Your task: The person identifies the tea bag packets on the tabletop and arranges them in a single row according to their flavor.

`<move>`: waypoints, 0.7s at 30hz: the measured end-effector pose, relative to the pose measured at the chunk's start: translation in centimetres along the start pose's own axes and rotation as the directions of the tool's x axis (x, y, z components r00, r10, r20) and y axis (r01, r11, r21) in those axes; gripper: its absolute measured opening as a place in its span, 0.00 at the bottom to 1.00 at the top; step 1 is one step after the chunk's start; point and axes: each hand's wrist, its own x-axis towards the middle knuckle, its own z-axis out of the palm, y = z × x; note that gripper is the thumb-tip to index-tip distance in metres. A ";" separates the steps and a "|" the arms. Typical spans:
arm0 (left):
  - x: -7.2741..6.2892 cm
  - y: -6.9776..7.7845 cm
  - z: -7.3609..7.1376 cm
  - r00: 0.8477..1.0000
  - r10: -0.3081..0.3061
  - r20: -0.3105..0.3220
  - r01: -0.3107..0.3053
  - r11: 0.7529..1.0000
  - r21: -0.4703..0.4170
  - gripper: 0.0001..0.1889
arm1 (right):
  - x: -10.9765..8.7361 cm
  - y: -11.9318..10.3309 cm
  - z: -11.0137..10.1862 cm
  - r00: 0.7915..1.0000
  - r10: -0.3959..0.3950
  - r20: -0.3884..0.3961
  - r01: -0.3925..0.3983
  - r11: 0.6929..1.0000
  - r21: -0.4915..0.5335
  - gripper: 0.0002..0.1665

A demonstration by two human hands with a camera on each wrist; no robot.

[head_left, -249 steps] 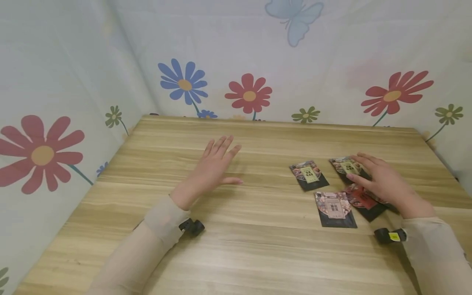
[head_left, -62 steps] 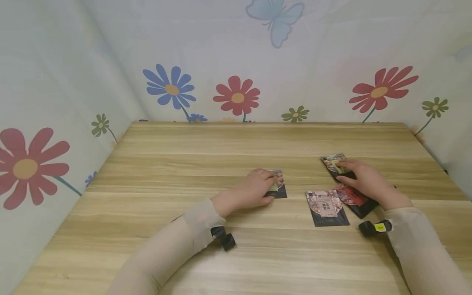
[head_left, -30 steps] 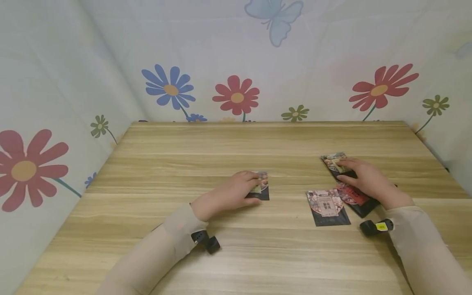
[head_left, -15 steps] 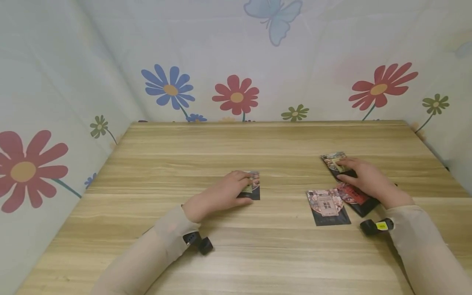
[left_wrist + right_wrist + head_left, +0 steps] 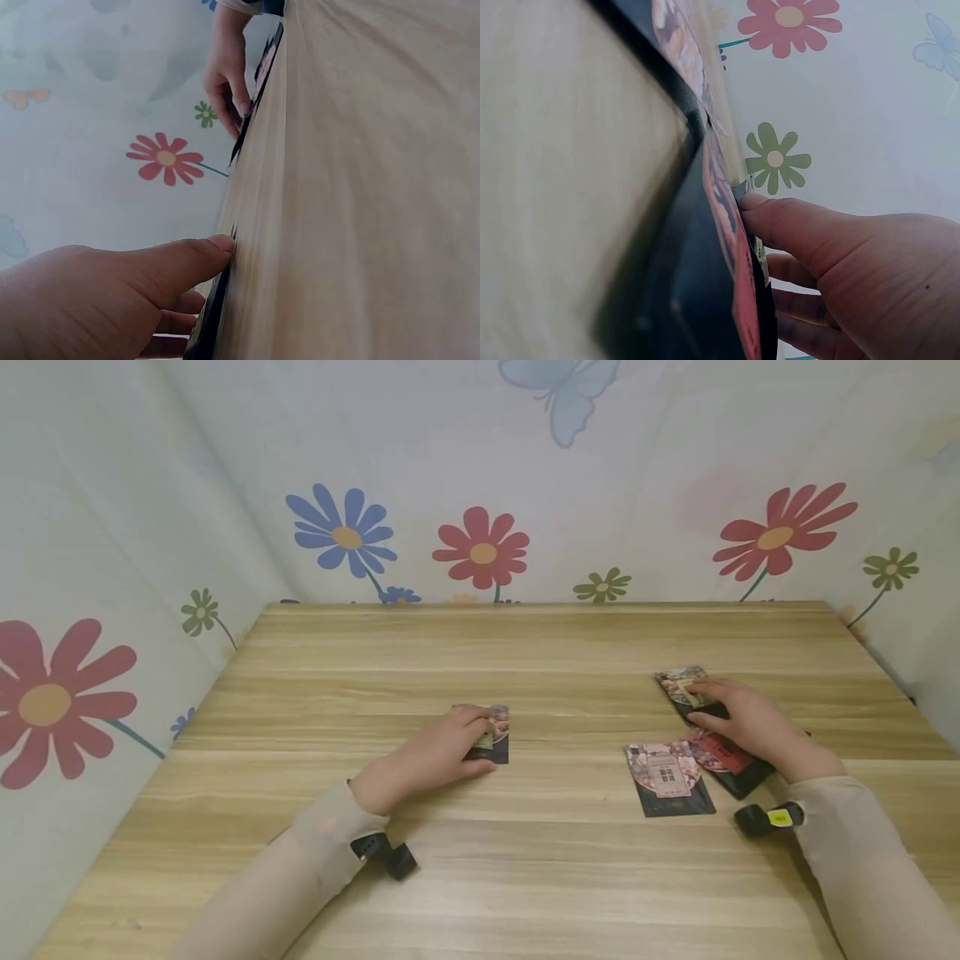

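In the head view my left hand (image 5: 431, 750) rests on a black packet with a yellow-green label (image 5: 497, 745), its fingers over the top and its thumb along the near edge. The packet lies flat on the wooden table (image 5: 480, 893). The left wrist view shows the thumb touching that packet's dark edge (image 5: 215, 307). My right hand (image 5: 757, 727) rests on another yellow-labelled packet (image 5: 678, 681) further right, covering part of it. Beneath that hand a red-labelled packet (image 5: 723, 753) shows partly; the right wrist view has it close up.
A pink-labelled packet (image 5: 670, 779) lies left of the red-labelled one, touching or nearly touching it. A white cloth with printed flowers (image 5: 645, 493) hangs behind the table. Each wrist carries a black camera, the left one (image 5: 386, 856) near the tabletop.
My left hand, first raised off the table, came down on the yellow-labelled packet and has slid it leftward, away from the others. The right hand stays on its packet.
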 end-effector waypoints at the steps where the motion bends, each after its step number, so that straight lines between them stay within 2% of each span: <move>1: -0.1 -0.1 0.0 1.000 -0.001 -0.007 0.001 1.000 -0.002 0.29 | 0.0 0.0 0.0 1.000 0.001 0.001 -0.001 1.000 0.000 0.33; 8: -0.9 -0.7 -0.1 1.000 -0.001 -0.028 0.002 0.999 0.041 0.26 | 0.1 0.1 0.0 1.000 0.002 0.004 -0.002 1.000 -0.002 0.33; 21: -1.7 -1.5 0.0 0.996 0.006 -0.084 -0.003 0.999 0.041 0.23 | 0.2 0.0 0.0 1.000 0.010 0.007 -0.010 1.000 -0.009 0.33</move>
